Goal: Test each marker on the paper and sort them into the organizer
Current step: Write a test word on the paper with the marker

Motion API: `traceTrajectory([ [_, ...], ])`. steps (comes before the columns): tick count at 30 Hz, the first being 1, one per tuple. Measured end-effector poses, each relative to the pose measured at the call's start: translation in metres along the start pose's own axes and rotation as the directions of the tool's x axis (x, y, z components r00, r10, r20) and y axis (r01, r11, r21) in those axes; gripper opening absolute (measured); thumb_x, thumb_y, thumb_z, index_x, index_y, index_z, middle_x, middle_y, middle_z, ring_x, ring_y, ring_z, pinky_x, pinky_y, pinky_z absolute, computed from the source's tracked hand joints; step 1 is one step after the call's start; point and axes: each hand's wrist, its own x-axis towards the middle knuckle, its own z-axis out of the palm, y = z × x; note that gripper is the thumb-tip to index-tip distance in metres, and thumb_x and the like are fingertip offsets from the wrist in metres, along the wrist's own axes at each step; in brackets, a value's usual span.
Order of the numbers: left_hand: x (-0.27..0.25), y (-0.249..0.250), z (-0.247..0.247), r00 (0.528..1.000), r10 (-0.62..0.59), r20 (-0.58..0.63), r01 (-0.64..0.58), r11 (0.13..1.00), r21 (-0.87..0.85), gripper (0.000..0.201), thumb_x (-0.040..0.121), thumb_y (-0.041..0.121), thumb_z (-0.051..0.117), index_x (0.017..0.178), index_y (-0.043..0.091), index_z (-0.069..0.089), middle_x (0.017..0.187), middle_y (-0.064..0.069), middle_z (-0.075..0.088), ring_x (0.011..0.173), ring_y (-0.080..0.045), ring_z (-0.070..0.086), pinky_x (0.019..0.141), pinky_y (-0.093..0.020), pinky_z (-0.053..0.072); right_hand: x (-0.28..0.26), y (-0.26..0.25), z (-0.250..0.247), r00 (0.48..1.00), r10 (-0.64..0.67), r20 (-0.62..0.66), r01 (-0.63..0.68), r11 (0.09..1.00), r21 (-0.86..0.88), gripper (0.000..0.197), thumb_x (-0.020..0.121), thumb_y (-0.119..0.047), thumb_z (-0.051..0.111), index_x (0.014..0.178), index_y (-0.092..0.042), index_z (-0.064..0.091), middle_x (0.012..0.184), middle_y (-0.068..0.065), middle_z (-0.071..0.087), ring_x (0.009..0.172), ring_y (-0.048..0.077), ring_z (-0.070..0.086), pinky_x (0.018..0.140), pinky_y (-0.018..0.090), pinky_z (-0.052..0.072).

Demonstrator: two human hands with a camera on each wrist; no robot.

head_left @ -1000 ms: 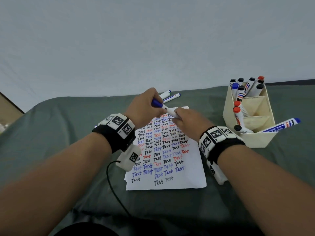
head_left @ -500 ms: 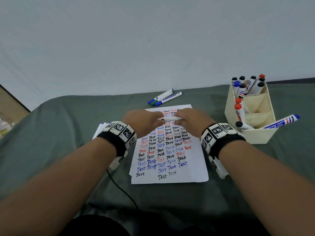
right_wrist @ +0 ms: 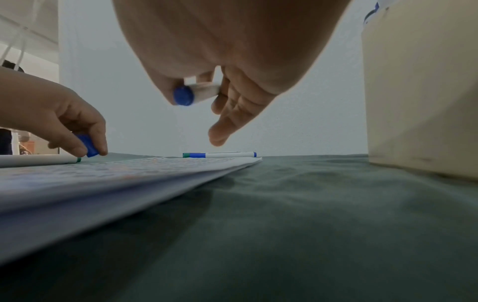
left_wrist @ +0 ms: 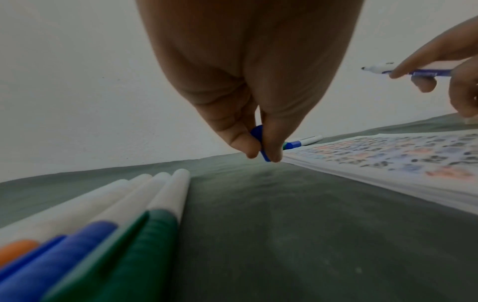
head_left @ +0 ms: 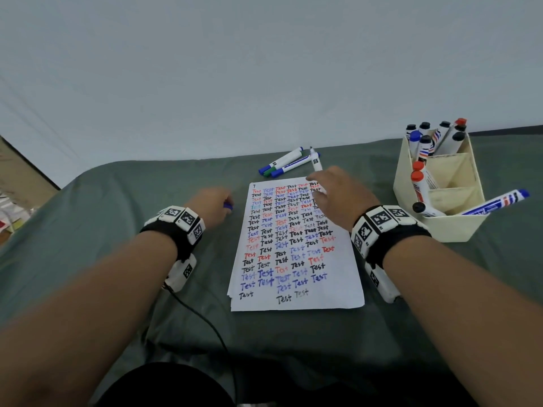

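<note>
A: Where's my marker?
B: Right hand (head_left: pixel 338 195) grips the uncapped marker (head_left: pixel 316 163) above the paper's (head_left: pixel 296 289) far edge. Left hand (head_left: pixel 213 205) pinches its smooth blue cap (left_wrist: pixel 260 141) on green cloth (head_left: pixel 117 215) beside the paper; cream organizer (head_left: pixel 440 227) sits right.

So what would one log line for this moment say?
left hand: pinches blue cap | right hand: holds uncapped marker | above paper

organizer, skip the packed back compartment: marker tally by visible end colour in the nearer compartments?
In the organizer, nearer compartments only:
Red: 2, the farther red-capped marker and the nearer red-capped marker
Black: 1, the black-capped marker
Blue: 1, the blue-ended marker leaning out over the right wall
Total: 4
</note>
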Motion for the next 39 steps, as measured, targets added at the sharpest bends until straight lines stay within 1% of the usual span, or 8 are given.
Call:
traceTrajectory([
  [6, 0.008, -0.002, 0.001, 0.997, 0.056, 0.045, -0.058, 0.998, 0.039, 0.036, 0.091, 0.006, 0.067, 0.126, 0.015, 0.068, 0.114, -0.005, 0.071, 0.109, -0.024, 0.062, 0.087, -0.027, 0.044, -0.002, 0.002, 0.001, 0.999, -0.044, -0.029, 0.048, 0.988, 0.147, 0.079, 0.082, -0.049, 0.077, 0.146, -0.033, 0.032, 0.117, -0.015, 0.046, 0.079, 0.004, 0.051, 0.075, 0.027, 0.046],
  [9, 0.008, -0.001, 0.005, 0.999, 0.012, 0.053, -0.011, 1.000, -0.005, 0.043, 0.090, 0.010, 0.070, 0.131, 0.018, 0.062, 0.117, -0.004, 0.069, 0.109, -0.021, 0.061, 0.086, -0.026, 0.043, 0.000, 0.003, 0.001, 0.995, -0.029, -0.101, 0.038, 0.995, 0.090, 0.039, 0.092, -0.030, 0.068, 0.121, -0.032, 0.041, 0.100, -0.008, 0.064, 0.068, -0.001, 0.053, 0.057, 0.023, 0.038],
  [12, 0.004, 0.001, 0.005, 1.000, -0.007, -0.010, 0.007, 0.998, 0.066, 0.047, 0.089, 0.039, 0.069, 0.134, 0.030, 0.057, 0.129, 0.002, 0.064, 0.117, -0.021, 0.058, 0.099, -0.038, 0.047, 0.000, 0.002, 0.000, 0.990, 0.004, -0.140, 0.005, 0.998, 0.060, 0.015, 0.102, -0.025, 0.051, 0.108, -0.029, 0.038, 0.085, 0.001, 0.065, 0.063, 0.013, 0.055, 0.053, 0.029, 0.038],
  [16, -0.005, 0.018, 0.005, 0.989, 0.108, -0.103, -0.082, 0.969, 0.233, 0.069, 0.081, 0.077, 0.054, 0.138, 0.038, 0.050, 0.143, 0.008, 0.053, 0.130, -0.024, 0.048, 0.101, -0.051, 0.041, -0.001, 0.000, 0.000, 0.992, 0.024, -0.126, -0.010, 0.994, 0.109, 0.018, 0.105, -0.038, 0.047, 0.109, -0.024, 0.038, 0.072, -0.002, 0.058, 0.063, 0.023, 0.057, 0.061, 0.037, 0.048],
  [21, -0.026, 0.048, 0.026, 0.961, 0.200, 0.191, -0.228, 0.964, 0.134, 0.119, 0.050, 0.109, 0.023, 0.152, 0.051, 0.010, 0.168, 0.006, 0.003, 0.154, -0.027, 0.002, 0.121, -0.059, 0.009, 0.001, 0.004, 0.001, 0.987, 0.046, -0.157, -0.022, 0.988, 0.153, 0.024, 0.103, -0.046, 0.050, 0.106, -0.025, 0.038, 0.072, -0.003, 0.056, 0.064, 0.022, 0.057, 0.058, 0.035, 0.042],
  [23, -0.031, 0.056, 0.037, 0.937, 0.183, 0.296, -0.222, 0.970, 0.102, 0.126, 0.041, 0.112, 0.027, 0.149, 0.057, -0.008, 0.166, 0.010, -0.015, 0.153, -0.026, -0.016, 0.120, -0.062, -0.003, 0.002, 0.005, 0.001, 0.988, 0.051, -0.146, -0.029, 0.988, 0.153, 0.026, 0.103, -0.047, 0.049, 0.108, -0.024, 0.040, 0.073, -0.003, 0.057, 0.065, 0.021, 0.058, 0.059, 0.036, 0.046],
  [29, -0.032, 0.062, 0.049, 0.882, 0.146, 0.448, -0.202, 0.976, 0.082, 0.132, 0.038, 0.110, 0.038, 0.141, 0.060, -0.029, 0.158, 0.011, -0.040, 0.147, -0.029, -0.034, 0.116, -0.066, -0.012, 0.003, 0.004, 0.002, 0.987, 0.065, -0.147, -0.047, 0.992, 0.120, 0.024, 0.102, -0.050, 0.049, 0.104, -0.030, 0.035, 0.072, -0.010, 0.055, 0.063, 0.011, 0.055, 0.051, 0.029, 0.036],
  [39, -0.033, 0.064, 0.047, 0.884, 0.142, 0.446, -0.193, 0.979, 0.069, 0.111, 0.034, 0.113, 0.034, 0.107, 0.077, -0.041, 0.155, 0.009, -0.043, 0.146, -0.032, -0.035, 0.111, -0.068, -0.014, -0.006, -0.006, -0.013, 0.984, -0.052, -0.169, 0.066, 0.995, 0.078, 0.024, 0.099, -0.047, 0.057, 0.099, -0.025, 0.046, 0.080, -0.012, 0.047, 0.069, 0.004, 0.047, 0.057, 0.025, 0.032],
])
